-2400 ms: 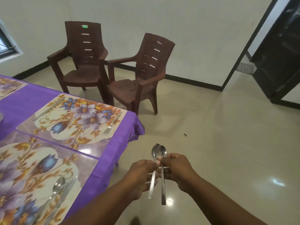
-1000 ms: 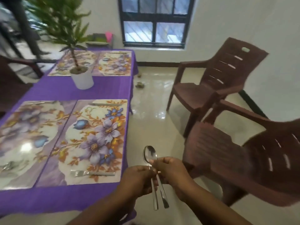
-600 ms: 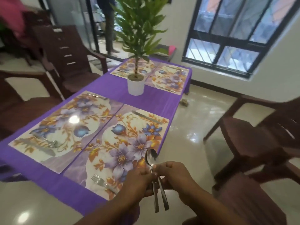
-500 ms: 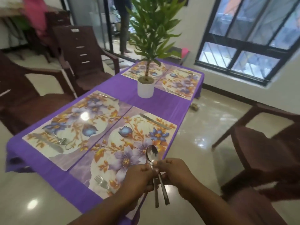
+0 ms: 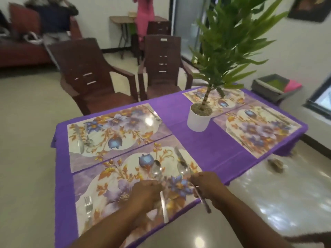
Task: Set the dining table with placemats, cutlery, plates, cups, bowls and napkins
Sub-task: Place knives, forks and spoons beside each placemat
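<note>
both hands over the near placemat point(image 5: 125, 178) on the purple table point(image 5: 200, 149). left hand point(image 5: 146, 191) fingers curled round one spoon point(image 5: 158, 178), bowl pointing away, handle running back toward the wrist. right hand point(image 5: 208, 185) pinches a 2nd spoon point(image 5: 185, 171) near its neck, handle angled down-right past the table edge (spoons apart, not touching). fork point(image 5: 87, 204) lies at the mat's left end, knife point(image 5: 179, 154) at its far right. potted plant point(image 5: 198, 117) mid-table.
</note>
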